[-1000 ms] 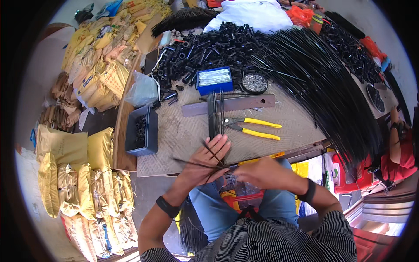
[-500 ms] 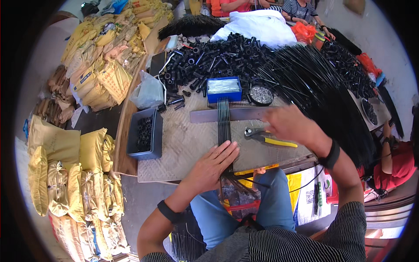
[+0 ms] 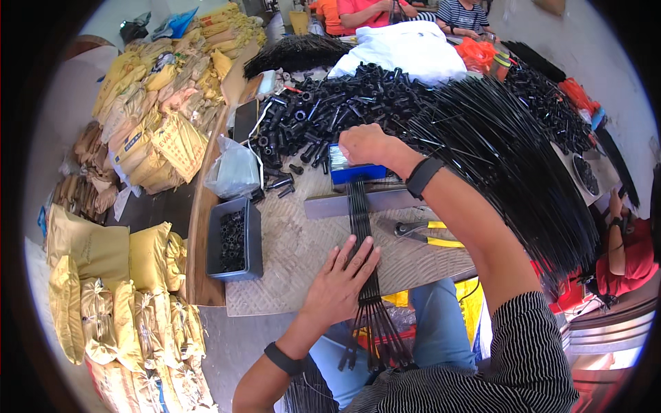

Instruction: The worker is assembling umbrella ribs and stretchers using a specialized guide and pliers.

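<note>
My left hand [image 3: 342, 279] lies flat, fingers stretched and slightly apart, on a row of thin black cables [image 3: 361, 227]. The cables run toward me from a blue box [image 3: 358, 175], cross a metal bar [image 3: 326, 206], and fan out past the table edge over my lap. My right hand [image 3: 366, 144] is at the blue box, its fingers curled down over the thin silvery strips [image 3: 337, 157] inside. What its fingertips hold, if anything, is hidden. Pliers with yellow handles [image 3: 441, 241] lie beside the bar, below my right forearm.
Black tubular parts [image 3: 310, 103] are heaped behind the blue box. Long black cables [image 3: 509, 151] form a big pile at right. A grey bin [image 3: 253, 241] of small black parts stands at left, near a clear plastic bag [image 3: 234, 168]. Yellow sacks [image 3: 89, 241] are stacked beyond. Other people sit across and at right.
My right hand has moved from near the pliers to the blue box. My left hand stays on the cables, its fingers more spread. The cables' near ends now show fanned over my lap.
</note>
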{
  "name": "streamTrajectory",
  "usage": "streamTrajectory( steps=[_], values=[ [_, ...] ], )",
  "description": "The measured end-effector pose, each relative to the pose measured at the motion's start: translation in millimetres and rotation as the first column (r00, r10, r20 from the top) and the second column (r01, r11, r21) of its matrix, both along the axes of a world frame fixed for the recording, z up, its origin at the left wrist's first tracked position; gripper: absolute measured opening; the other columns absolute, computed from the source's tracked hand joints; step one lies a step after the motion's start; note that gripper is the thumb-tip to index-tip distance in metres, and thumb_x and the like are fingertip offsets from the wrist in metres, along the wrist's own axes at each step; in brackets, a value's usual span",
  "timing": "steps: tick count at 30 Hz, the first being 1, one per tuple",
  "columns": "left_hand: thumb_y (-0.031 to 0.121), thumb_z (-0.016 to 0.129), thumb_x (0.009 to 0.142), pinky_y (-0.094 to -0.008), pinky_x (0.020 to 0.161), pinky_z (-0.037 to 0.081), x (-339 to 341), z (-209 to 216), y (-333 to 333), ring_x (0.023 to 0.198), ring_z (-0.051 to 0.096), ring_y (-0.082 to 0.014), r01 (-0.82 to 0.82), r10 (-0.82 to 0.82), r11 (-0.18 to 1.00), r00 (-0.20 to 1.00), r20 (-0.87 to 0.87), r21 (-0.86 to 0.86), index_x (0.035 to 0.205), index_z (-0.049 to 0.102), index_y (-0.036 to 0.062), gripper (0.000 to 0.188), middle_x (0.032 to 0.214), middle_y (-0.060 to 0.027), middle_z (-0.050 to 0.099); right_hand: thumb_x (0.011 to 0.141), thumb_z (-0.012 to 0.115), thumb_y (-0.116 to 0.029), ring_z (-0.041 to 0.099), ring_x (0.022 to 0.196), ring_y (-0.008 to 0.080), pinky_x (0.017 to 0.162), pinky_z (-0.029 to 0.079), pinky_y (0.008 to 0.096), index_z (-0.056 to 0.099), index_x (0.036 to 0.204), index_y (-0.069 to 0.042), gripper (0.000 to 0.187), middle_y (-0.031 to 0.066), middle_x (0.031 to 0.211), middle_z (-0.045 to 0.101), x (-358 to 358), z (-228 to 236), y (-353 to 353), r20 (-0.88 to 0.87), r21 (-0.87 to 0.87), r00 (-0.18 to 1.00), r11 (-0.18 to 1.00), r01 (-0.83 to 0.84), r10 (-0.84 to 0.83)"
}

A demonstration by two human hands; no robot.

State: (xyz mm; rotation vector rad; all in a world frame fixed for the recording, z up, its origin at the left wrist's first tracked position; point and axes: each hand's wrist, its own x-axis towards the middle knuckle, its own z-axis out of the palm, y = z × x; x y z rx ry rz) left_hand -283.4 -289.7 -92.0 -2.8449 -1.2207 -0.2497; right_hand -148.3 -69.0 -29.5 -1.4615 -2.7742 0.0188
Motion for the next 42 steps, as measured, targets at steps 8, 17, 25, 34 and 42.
streamTrajectory(
  steps=[8,17,25,34,42],
  values=[
    [0.046,0.059,0.071,-0.0393,0.103,0.023,-0.1,-3.2,1.5,0.127,0.023,-0.0334,0.018,-0.005,0.993,0.994,0.112,-0.116,0.132,0.029,0.0038,0.08,0.138,-0.013,0.025,0.072,0.052,-0.012,0.06,0.076,0.0284,0.064,0.047,0.0378,0.062,0.081,-0.011,0.013,0.0093,0.079,0.062,17.3,-2.0,-3.8,-0.351,0.035,0.936,0.999,-0.02,0.031],
    [0.049,0.059,0.069,-0.0396,0.102,0.024,6.1,9.0,-9.6,0.129,0.021,-0.03,0.044,-0.033,0.986,0.997,0.065,-0.16,0.133,0.025,0.0029,0.086,0.139,-0.0115,0.024,0.072,0.058,-0.012,0.059,0.071,0.0269,0.061,0.046,0.0378,0.061,0.08,-0.014,0.008,0.0059,0.077,0.06,79.4,-34.1,-67.6,-0.437,0.01,0.892,0.992,-0.125,0.116],
    [0.056,0.059,0.066,-0.0397,0.101,0.026,12.2,2.0,-14.9,0.127,0.025,-0.032,0.039,-0.026,0.992,0.994,0.11,-0.116,0.13,0.029,0.001,0.09,0.137,-0.0131,0.027,0.071,0.054,-0.01,0.059,0.072,0.0291,0.06,0.045,0.0408,0.064,0.077,-0.015,0.014,0.0093,0.076,0.061,86.4,-39.1,-73.0,-0.377,0.085,0.923,0.995,-0.053,0.081],
    [0.052,0.062,0.065,-0.0403,0.1,0.028,10.9,0.3,-16.3,0.126,0.026,-0.0328,0.039,-0.023,0.993,0.988,0.15,-0.107,0.129,0.031,0.0001,0.088,0.137,-0.0136,0.028,0.072,0.054,-0.012,0.059,0.069,0.0295,0.058,0.045,0.0397,0.065,0.078,-0.017,0.013,0.0093,0.074,0.062,79.5,-42.5,-71.5,-0.404,0.118,0.905,0.989,-0.093,0.133],
    [0.051,0.062,0.066,-0.0396,0.1,0.028,9.0,0.4,-16.2,0.126,0.026,-0.0322,0.037,-0.02,0.993,0.988,0.15,-0.111,0.129,0.031,-0.0003,0.087,0.137,-0.0137,0.028,0.073,0.055,-0.013,0.059,0.069,0.0295,0.058,0.045,0.0397,0.064,0.079,-0.016,0.011,0.0087,0.073,0.059,81.4,-43.7,-68.5,-0.369,0.092,0.923,0.993,-0.078,0.106]
  ],
)
